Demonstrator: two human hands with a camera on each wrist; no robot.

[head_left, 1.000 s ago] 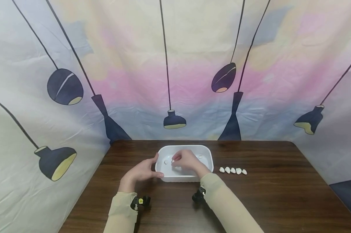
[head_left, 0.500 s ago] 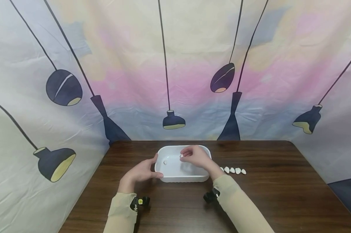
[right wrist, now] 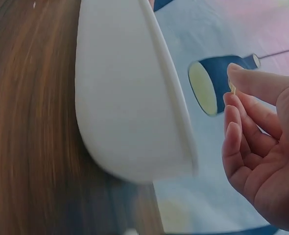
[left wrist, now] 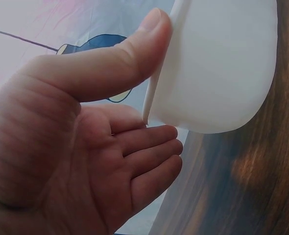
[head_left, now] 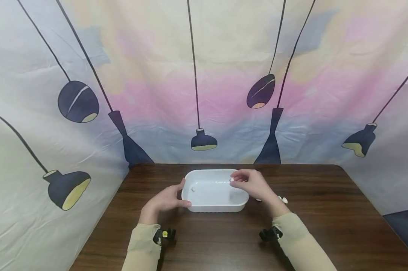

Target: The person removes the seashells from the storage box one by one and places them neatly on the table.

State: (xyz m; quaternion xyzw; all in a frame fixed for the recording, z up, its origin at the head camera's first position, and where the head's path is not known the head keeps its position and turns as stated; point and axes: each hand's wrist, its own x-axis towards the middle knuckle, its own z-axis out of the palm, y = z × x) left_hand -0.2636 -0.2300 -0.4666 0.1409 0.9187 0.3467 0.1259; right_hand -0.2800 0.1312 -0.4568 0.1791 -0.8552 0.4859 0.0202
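Observation:
On the table stands a white rectangular tray point(head_left: 212, 209). My left hand point(head_left: 165, 198) grips its left end, thumb at the near corner and forefinger at the far one. In the left wrist view the thumb point(left wrist: 147, 32) lies against the tray's rim, the other fingers near its end. Above the tray's right end, my right hand point(head_left: 255, 183) pinches a small white shell-like piece point(head_left: 232, 180) between thumb and fingertips. Only a sliver of that piece shows in the right wrist view. A similar piece point(head_left: 193, 189) lies inside the tray, towards the left.
Right of the tray, a few small white pieces point(head_left: 285, 200) show on the dark wooden table point(head_left: 326, 214); my right forearm covers others of their row. Behind the table's far edge hangs a cloth backdrop point(head_left: 224, 113) printed with lamps.
My right hand has lifted from the tray's middle and moved right to its right end, carrying the small white piece. My left hand stays on the tray's left end.

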